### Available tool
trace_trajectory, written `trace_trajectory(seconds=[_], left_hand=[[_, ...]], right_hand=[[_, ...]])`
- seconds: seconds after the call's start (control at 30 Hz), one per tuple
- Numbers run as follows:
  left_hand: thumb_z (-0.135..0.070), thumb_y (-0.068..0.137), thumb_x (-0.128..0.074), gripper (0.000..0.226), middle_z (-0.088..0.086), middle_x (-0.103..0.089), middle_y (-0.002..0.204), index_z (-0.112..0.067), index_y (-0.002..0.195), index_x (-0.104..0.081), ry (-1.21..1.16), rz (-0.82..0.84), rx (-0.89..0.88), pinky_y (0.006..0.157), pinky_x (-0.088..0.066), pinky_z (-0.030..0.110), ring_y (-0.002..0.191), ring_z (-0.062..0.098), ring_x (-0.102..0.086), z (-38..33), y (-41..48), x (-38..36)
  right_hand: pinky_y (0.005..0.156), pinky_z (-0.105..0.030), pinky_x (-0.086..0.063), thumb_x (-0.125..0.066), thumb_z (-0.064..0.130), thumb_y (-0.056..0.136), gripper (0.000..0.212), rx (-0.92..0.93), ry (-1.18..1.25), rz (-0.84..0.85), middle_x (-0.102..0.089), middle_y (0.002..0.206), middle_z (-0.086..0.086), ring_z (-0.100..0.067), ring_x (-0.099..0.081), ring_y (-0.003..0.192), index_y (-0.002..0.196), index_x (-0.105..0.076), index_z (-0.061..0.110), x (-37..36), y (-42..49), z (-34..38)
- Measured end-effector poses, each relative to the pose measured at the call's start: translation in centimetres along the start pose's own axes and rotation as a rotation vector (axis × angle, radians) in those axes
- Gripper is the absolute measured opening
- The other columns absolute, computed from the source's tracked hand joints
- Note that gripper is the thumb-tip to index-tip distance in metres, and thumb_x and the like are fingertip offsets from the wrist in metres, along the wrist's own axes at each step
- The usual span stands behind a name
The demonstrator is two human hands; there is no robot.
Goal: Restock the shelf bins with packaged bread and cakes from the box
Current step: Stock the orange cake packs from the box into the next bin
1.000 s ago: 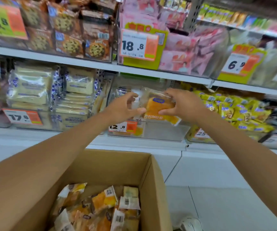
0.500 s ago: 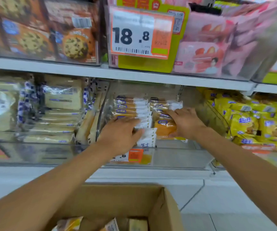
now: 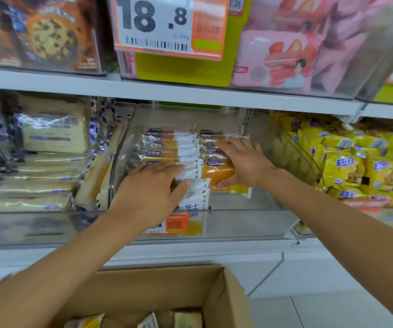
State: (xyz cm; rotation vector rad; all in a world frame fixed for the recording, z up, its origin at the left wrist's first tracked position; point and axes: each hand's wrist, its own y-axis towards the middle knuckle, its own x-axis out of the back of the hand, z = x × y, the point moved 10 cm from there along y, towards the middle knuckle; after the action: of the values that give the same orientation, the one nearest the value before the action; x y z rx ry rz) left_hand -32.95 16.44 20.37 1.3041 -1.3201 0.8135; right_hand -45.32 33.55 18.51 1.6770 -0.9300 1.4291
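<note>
Beneath my right grip point(image 3: 245, 162), clasped, lies an orange cake packet point(image 3: 215, 172); my left grip point(image 3: 153, 188) lies flat on neighbouring packets point(image 3: 160, 145).

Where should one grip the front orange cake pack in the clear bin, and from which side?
Probably take the orange cake pack across its thick middle, from above and in front, over the low wall of the clear bin; it leans back, face exposed.
</note>
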Motion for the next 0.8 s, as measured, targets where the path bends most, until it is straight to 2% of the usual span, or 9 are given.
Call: trace_trajectory(seconds=[0.13, 0.2, 0.3, 0.37, 0.47, 0.53, 0.6, 0.7, 0.8], left_hand=[[-0.06, 0.099, -0.024, 0.056, -0.014, -0.043, 0.151, -0.036, 0.147, -0.04, -0.019, 0.015, 0.014, 0.115, -0.027, 0.032, 0.138, 0.012, -0.04, -0.2, -0.1, 0.3], [-0.056, 0.1, -0.032, 0.052, -0.014, -0.042, 0.152, -0.036, 0.147, -0.04, -0.043, 0.019, 0.017, 0.115, -0.028, 0.033, 0.138, 0.013, -0.04, -0.1, -0.1, 0.4], [-0.056, 0.098, -0.041, 0.053, -0.013, -0.042, 0.152, -0.033, 0.145, -0.043, -0.093, -0.004, 0.017, 0.109, -0.036, 0.033, 0.136, 0.016, -0.043, 0.0, -0.1, 0.8], [-0.049, 0.096, -0.052, 0.048, -0.011, -0.049, 0.147, -0.029, 0.14, -0.051, -0.197, -0.047, 0.025, 0.102, -0.043, 0.033, 0.131, 0.016, -0.05, 0.2, -0.5, 1.4], [-0.033, 0.09, -0.068, 0.033, -0.005, -0.066, 0.123, -0.022, 0.121, -0.065, -0.349, -0.145, -0.004, 0.095, -0.05, 0.035, 0.113, 0.017, -0.06, -0.2, -2.2, 2.8], [-0.024, 0.085, -0.074, 0.018, -0.007, -0.069, 0.095, -0.017, 0.101, -0.069, -0.436, -0.191, -0.001, 0.081, -0.052, 0.028, 0.091, 0.012, -0.064, -0.3, -4.4, 3.5], [-0.021, 0.083, -0.076, 0.012, -0.011, -0.06, 0.076, -0.018, 0.089, -0.066, -0.536, -0.175, 0.059, 0.067, -0.045, 0.022, 0.072, 0.007, -0.057, 0.6, -7.4, 3.0], [-0.029, 0.083, -0.077, 0.017, -0.011, -0.058, 0.076, -0.02, 0.091, -0.065, -0.615, -0.048, 0.219, 0.067, -0.045, 0.026, 0.072, 0.008, -0.057, 3.7, -12.4, -0.8], [-0.037, 0.086, -0.073, 0.02, -0.013, -0.062, 0.085, -0.021, 0.096, -0.066, -0.564, 0.147, 0.349, 0.069, -0.044, 0.021, 0.08, 0.003, -0.058, 7.5, -18.4, -6.9]], right_hand=[[0.119, -0.052, 0.0, -0.064, 0.083, 0.059, 0.121, -0.002, 0.057, 0.037, -0.011, 0.161, -0.001, -0.022, -0.005, 0.148, 0.154, -0.005, 0.036, 0.2, -0.9, -0.7], [0.12, -0.051, 0.002, -0.063, 0.08, 0.063, 0.116, -0.036, 0.124, -0.007, -0.013, 0.161, -0.001, -0.022, -0.006, 0.149, 0.154, -0.009, 0.036, 1.5, -2.1, -0.6], [0.117, -0.045, -0.019, -0.069, 0.065, 0.074, 0.094, -0.085, 0.29, -0.117, -0.035, 0.153, -0.003, -0.024, -0.028, 0.142, 0.151, -0.028, 0.032, 4.3, -4.8, 0.4], [0.101, -0.035, -0.039, -0.07, 0.056, 0.08, 0.07, -0.107, 0.39, -0.232, -0.054, 0.131, 0.0, -0.017, -0.049, 0.118, 0.141, -0.046, 0.029, 6.1, -6.8, 1.6], [0.073, -0.027, -0.044, -0.065, 0.041, 0.089, 0.037, -0.124, 0.435, -0.348, -0.059, 0.101, 0.003, -0.008, -0.049, 0.079, 0.12, -0.061, 0.022, 7.5, -9.6, 4.2], [0.066, -0.033, -0.046, -0.065, 0.031, 0.089, 0.021, -0.106, 0.478, -0.414, -0.054, 0.084, 0.005, -0.012, -0.047, 0.069, 0.104, -0.063, 0.017, 7.8, -11.7, 6.7], [0.065, -0.035, -0.047, -0.066, 0.023, 0.086, 0.014, -0.073, 0.544, -0.437, -0.052, 0.078, 0.004, -0.014, -0.047, 0.068, 0.096, -0.063, 0.014, 7.1, -13.7, 9.7], [0.064, -0.031, -0.043, -0.067, 0.022, 0.084, 0.014, -0.044, 0.619, -0.337, -0.053, 0.08, 0.005, -0.012, -0.047, 0.067, 0.097, -0.063, 0.016, 3.3, -15.9, 14.5], [0.07, -0.029, -0.045, -0.062, 0.025, 0.089, 0.018, -0.042, 0.63, -0.061, -0.057, 0.09, 0.006, -0.011, -0.052, 0.075, 0.106, -0.061, 0.018, -4.0, -18.1, 18.9]])
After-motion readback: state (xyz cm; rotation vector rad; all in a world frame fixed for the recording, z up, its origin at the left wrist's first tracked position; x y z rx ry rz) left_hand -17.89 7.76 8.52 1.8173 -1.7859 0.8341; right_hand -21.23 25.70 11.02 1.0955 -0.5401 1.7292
